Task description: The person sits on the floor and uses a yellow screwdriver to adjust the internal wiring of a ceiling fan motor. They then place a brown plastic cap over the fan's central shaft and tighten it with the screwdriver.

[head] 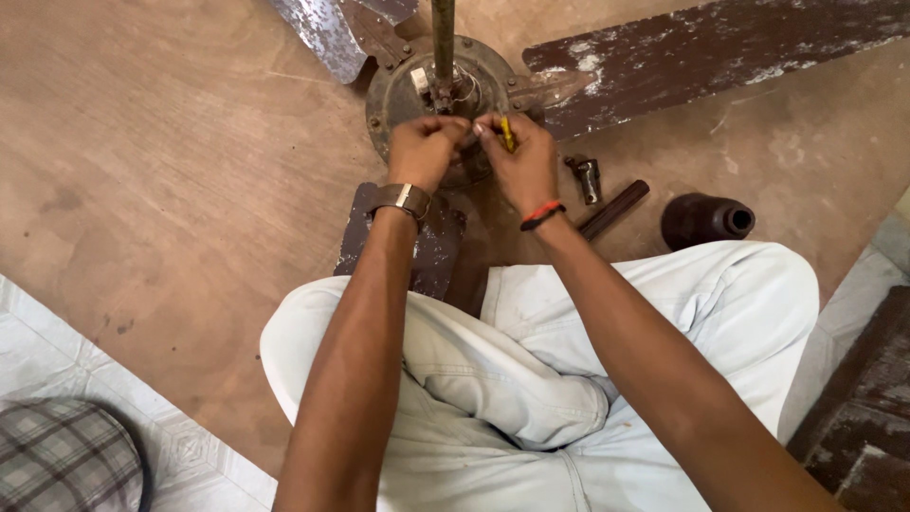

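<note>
A ceiling fan [431, 90] is laid on a brown wooden board [171, 190], seen from above by the person seated cross-legged in pale trousers [531, 379]; the fan's round motor housing is rusted and dark, and its rod [443, 33] stands upright from the middle. Three worn blades are attached around the housing: one is stretched toward the upper right [720, 47], one is cut off by the top edge at the upper left [322, 33], and one [417, 242] is pointed toward the person and partly hidden beneath the left forearm.

The left hand [424, 149] is curled shut over the near side of the housing, just beside the foot of the rod; what is pinched in its fingertips cannot be made out. The right hand [519, 161] is closed around a small yellow tool [507, 133], held upright between thumb and fingers; the two hands are touching at the fingertips. A watch [403, 199] is worn on the left wrist, and a red and black band [542, 215] on the right.

To the right of the hands, on the board, a small metal fitting [589, 178] is lying just beside a dark tube [614, 209]; a dark bell-shaped cover [706, 221] is set further right, near the knee. A checked cloth [62, 455] is seen at the lower left corner, on white tiles [57, 351].
</note>
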